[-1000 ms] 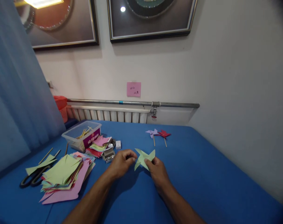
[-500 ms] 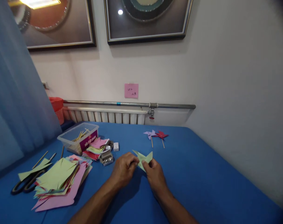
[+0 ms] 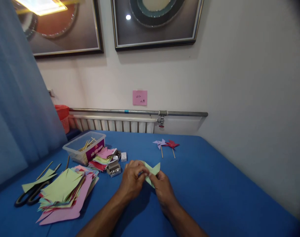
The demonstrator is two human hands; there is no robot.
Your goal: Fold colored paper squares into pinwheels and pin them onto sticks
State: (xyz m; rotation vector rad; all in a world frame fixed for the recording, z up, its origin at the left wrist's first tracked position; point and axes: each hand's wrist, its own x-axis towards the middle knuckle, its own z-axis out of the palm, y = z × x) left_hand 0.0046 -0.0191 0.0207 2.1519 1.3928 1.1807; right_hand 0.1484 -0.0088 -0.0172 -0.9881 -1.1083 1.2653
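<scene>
A light green paper pinwheel [image 3: 154, 170], its corners folded inward, is held between my two hands above the blue table. My right hand [image 3: 164, 188] pinches its right side, thumb on the front near the centre. My left hand [image 3: 133, 177] is closed at the left edge, fingertips pressed to the paper close to the middle; whether a small pin sits in them is hidden. Beyond the hands lie a lilac pinwheel [image 3: 160, 143] and a red pinwheel [image 3: 172, 144], each on a thin wooden stick. An open little box of silvery pins [image 3: 114, 171] stands left of my left hand.
At the left lie a stack of cut coloured paper [image 3: 62, 187] and black-handled scissors [image 3: 32, 196] under a green strip. Behind them stand a clear plastic box [image 3: 75, 149] of wooden sticks, smaller paper pieces [image 3: 102, 160] and a small white box [image 3: 123, 156]. A wall borders the table.
My left hand has moved in over the paper, its fingertips now nearer the pinwheel's centre. The right hand keeps its pinch. The view has tilted up slightly.
</scene>
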